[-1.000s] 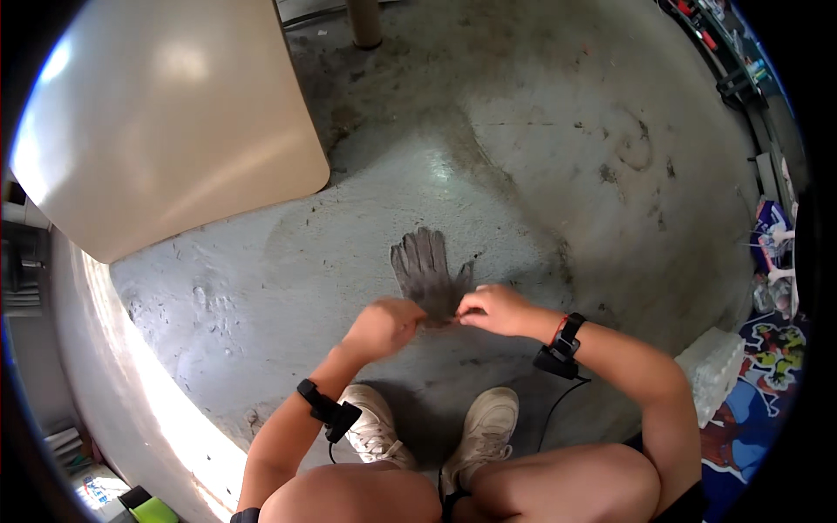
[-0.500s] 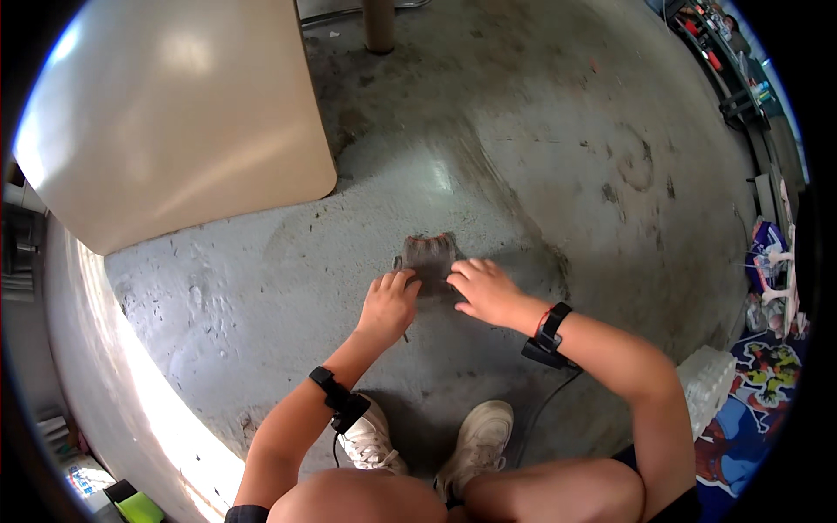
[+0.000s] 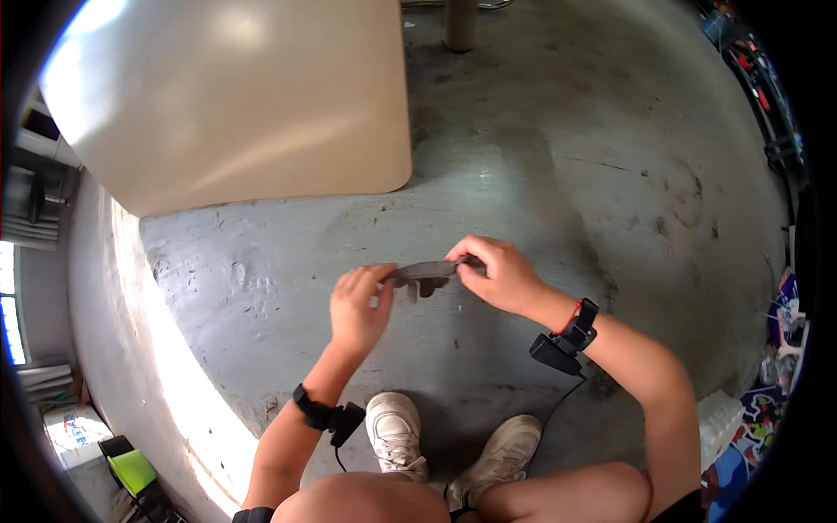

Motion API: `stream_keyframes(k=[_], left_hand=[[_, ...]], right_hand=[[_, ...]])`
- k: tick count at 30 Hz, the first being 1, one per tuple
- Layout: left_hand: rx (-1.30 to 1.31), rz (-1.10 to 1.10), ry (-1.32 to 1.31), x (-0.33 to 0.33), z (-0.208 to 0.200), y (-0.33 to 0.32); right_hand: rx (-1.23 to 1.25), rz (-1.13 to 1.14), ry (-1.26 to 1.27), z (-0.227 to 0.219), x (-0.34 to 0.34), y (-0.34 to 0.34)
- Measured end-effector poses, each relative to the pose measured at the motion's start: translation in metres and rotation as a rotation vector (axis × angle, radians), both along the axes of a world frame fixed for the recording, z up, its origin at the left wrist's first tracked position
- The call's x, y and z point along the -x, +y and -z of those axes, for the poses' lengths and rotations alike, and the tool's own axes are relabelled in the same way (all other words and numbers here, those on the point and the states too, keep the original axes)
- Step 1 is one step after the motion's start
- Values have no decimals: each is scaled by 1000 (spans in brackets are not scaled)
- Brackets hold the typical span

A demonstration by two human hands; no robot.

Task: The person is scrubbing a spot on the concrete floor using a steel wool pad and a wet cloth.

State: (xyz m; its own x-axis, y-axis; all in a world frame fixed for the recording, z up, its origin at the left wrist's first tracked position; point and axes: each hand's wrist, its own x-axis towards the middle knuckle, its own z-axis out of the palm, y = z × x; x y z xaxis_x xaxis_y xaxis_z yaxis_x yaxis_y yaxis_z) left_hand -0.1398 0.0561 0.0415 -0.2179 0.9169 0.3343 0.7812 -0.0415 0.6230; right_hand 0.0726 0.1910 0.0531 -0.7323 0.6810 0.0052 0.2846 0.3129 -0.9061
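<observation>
A small dark grey-brown piece (image 3: 429, 270) of a kind I cannot make out spans the gap between my two hands, above the concrete floor. Its upper side is a smooth, slightly arched grey band, and uneven darker tabs hang from its lower edge. My left hand (image 3: 357, 305) grips its left end, fingers on top and thumb beneath. At the right end, my right hand (image 3: 499, 273) pinches it between thumb and fingers. Both ends are partly hidden by the fingers.
A beige tabletop (image 3: 261, 113) juts in at the upper left, with a brown post (image 3: 459, 26) past its corner. My white shoes (image 3: 394, 431) stand on the grey floor (image 3: 488, 349). Clear plastic packaging (image 3: 719, 427) lies at the right; a shelf (image 3: 758, 87) stands farther off.
The piece has come up and tilted, from its broad ribbed face showing to a thin edge-on band. Both hands have closed on its ends. The whole view has shifted, with the tabletop farther right.
</observation>
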Motion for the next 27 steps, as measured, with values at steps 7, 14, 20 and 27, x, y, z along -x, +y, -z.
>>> stream_keyframes(k=[7,14,20,27], left_hand=[[211,-238,-99,107,-32,-56],[237,-453,77,144,36,-44],[653,-180,-50,120,86,-32],[487,-71,276,119,122,10]], right_hand=[[316,-217,59,25,120,-28],[-278,-17,-182,72,191,-47],[-647,-437,-433,103,202,-78],[-667,-449,-573,114,186,-38]])
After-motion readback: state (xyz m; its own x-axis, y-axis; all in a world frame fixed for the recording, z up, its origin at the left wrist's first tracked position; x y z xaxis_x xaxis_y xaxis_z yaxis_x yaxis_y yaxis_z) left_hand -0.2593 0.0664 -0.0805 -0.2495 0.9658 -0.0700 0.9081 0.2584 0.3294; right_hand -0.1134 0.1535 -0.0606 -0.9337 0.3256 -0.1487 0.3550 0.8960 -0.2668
